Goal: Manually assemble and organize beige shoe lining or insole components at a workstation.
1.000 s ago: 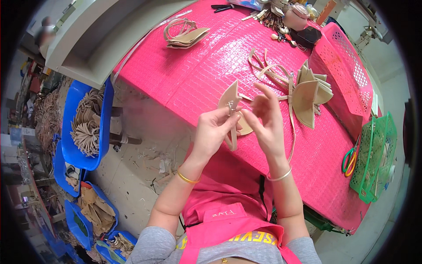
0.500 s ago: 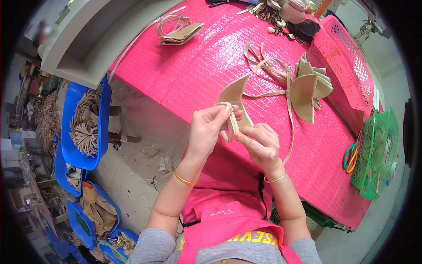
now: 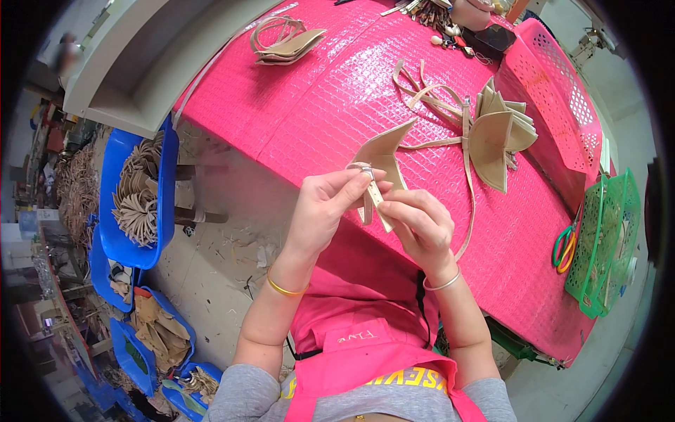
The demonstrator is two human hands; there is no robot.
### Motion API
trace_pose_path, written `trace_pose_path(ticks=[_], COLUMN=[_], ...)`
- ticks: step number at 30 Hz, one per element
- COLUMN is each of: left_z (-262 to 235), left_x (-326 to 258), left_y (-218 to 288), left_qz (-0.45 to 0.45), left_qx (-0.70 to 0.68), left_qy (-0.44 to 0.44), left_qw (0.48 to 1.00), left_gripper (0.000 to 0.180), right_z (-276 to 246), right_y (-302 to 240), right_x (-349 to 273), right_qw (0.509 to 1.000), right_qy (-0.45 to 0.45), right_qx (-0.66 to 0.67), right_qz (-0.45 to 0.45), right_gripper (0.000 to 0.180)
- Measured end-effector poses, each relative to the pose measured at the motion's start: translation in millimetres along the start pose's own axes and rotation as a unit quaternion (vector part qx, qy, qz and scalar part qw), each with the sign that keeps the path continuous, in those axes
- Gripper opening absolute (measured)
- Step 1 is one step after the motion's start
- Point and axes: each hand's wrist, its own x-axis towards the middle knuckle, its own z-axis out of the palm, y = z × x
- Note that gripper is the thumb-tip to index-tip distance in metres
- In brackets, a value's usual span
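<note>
Near the table's front edge, my left hand point(image 3: 325, 205) pinches a small metal buckle point(image 3: 368, 173) on a thin beige strap point(image 3: 377, 198) between thumb and forefinger. The strap has a row of small holes and slants down toward my right hand point(image 3: 424, 224), whose thumb and fingers close on it near its end. A curved, folded beige leather-like piece point(image 3: 381, 149) stands up just behind my fingers and seems joined to the strap; the join is hidden. On the table to the right lies a bundle of similar beige pieces point(image 3: 490, 149) with long straps trailing from it.
A pink table cover point(image 3: 330, 105) carries a small stack of beige pieces point(image 3: 290, 46) at the back left. On the right are a pink perforated basket point(image 3: 555, 105), a green basket point(image 3: 598, 253) and scissors point(image 3: 564, 251). Blue bins point(image 3: 165, 218) with beige parts stand at left.
My right hand has shifted slightly right along the strap, and more of its holed end now shows between my hands. My left hand still pinches at the buckle.
</note>
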Motion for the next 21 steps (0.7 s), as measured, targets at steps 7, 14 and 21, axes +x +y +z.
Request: trace_pose_path(ticks=[7, 14, 21], left_z=[1.0, 8.4, 11.8], left_x=[-7.6, -16.1, -15.9], left_y=[-1.2, -1.6, -0.5], left_qz=[0.023, 0.047, 0.022], left_qx=[0.06, 0.086, 0.047], left_qy=[-0.009, 0.033, 0.006], left_qw=[0.998, 0.995, 0.999], left_gripper=[0.023, 0.022, 0.025], right_z=[1.9, 16.7, 7.5], right_y=[-1.2, -2.8, -8.0], right_x=[9.9, 34.6, 34.7], right_qw=[1.0, 0.882, 0.858], right_qy=[0.012, 0.042, 0.06], right_qx=[-0.005, 0.272, 0.332], right_qz=[-0.007, 0.383, 0.387], right_gripper=[0.02, 0.007, 0.008])
